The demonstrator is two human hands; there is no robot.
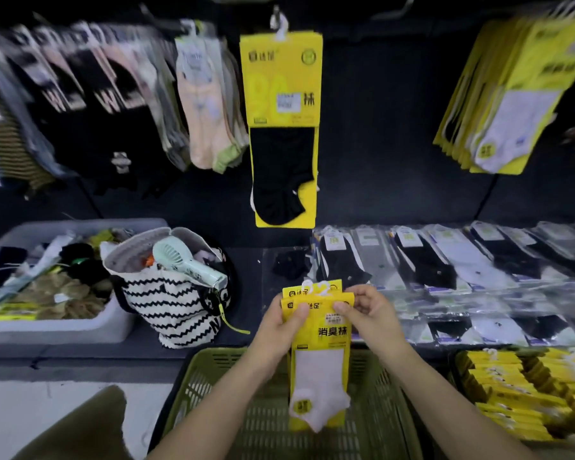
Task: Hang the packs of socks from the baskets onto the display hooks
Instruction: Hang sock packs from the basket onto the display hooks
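Observation:
Both my hands hold a small stack of yellow sock packs with white socks upright above the green basket. My left hand grips the stack's left top edge, thumb on the front. My right hand pinches the top right corner by the white plastic hangers. A yellow pack with black socks hangs on a display hook straight above. More yellow packs with white socks hang at the upper right.
A second basket of yellow packs sits at the lower right. A striped bag with a handheld fan, a white bin of loose socks and flat sock packs lie on the shelf. Other socks hang at the upper left.

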